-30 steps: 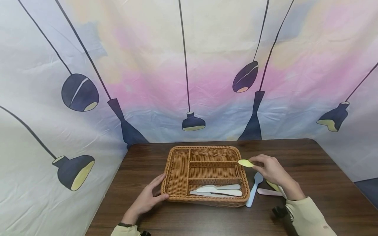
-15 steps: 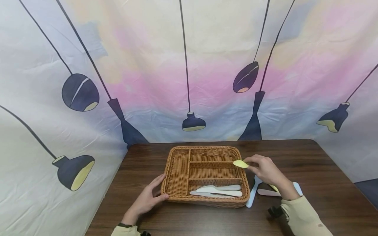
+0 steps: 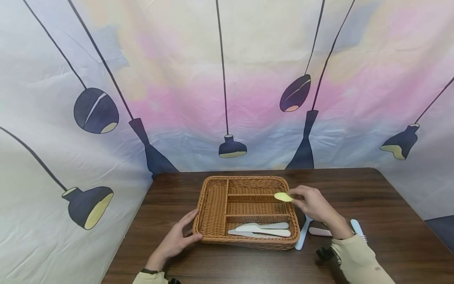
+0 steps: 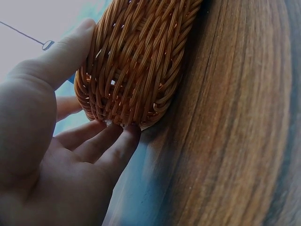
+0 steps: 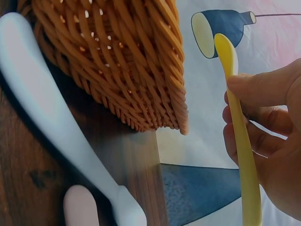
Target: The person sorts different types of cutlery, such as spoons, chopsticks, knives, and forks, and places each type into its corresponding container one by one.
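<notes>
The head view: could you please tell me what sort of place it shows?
Probably an indoor corner set up for filming or practice, though I cannot be certain: a creased backdrop printed with lamps rises directly behind a wood-grained table, which bears a divided wicker basket.

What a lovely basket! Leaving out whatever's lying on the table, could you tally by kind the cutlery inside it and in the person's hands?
Knives in the basket: 3 visible
Spoons, the yellow spoon pinched in the right hand: 1
Total: 4
</notes>
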Action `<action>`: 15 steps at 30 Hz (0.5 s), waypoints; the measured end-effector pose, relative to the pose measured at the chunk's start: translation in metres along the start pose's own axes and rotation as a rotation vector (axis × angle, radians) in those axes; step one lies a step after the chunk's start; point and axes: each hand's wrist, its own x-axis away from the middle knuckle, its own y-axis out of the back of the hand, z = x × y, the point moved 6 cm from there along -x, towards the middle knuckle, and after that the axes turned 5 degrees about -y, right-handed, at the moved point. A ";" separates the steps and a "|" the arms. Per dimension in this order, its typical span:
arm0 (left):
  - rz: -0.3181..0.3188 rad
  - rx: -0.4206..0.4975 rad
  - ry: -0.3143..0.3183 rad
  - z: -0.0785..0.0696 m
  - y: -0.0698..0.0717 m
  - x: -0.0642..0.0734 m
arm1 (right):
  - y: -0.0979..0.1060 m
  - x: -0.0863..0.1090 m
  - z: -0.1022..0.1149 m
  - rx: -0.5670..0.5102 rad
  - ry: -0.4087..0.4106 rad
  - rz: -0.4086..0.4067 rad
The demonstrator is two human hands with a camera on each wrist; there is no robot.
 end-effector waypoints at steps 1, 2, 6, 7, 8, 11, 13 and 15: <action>0.000 -0.001 -0.002 0.000 0.000 0.000 | 0.000 -0.001 0.001 0.002 0.004 0.001; 0.001 -0.002 -0.003 0.000 0.000 0.000 | -0.001 -0.002 0.002 0.003 0.010 0.000; 0.001 0.002 -0.003 0.000 0.000 0.000 | -0.004 -0.005 0.006 0.001 0.042 -0.006; 0.002 0.002 -0.002 0.001 0.000 0.000 | -0.005 -0.006 0.008 0.003 0.053 -0.009; 0.002 0.003 -0.001 0.001 0.000 0.000 | -0.005 -0.007 0.010 0.002 0.063 -0.010; 0.002 0.003 0.001 0.001 0.000 0.001 | -0.008 -0.009 0.014 0.006 0.078 -0.009; 0.002 0.002 0.000 0.001 0.000 0.001 | -0.010 -0.010 0.017 0.007 0.071 0.002; 0.001 0.003 0.000 0.001 0.000 0.001 | -0.011 -0.012 0.020 0.001 0.060 0.014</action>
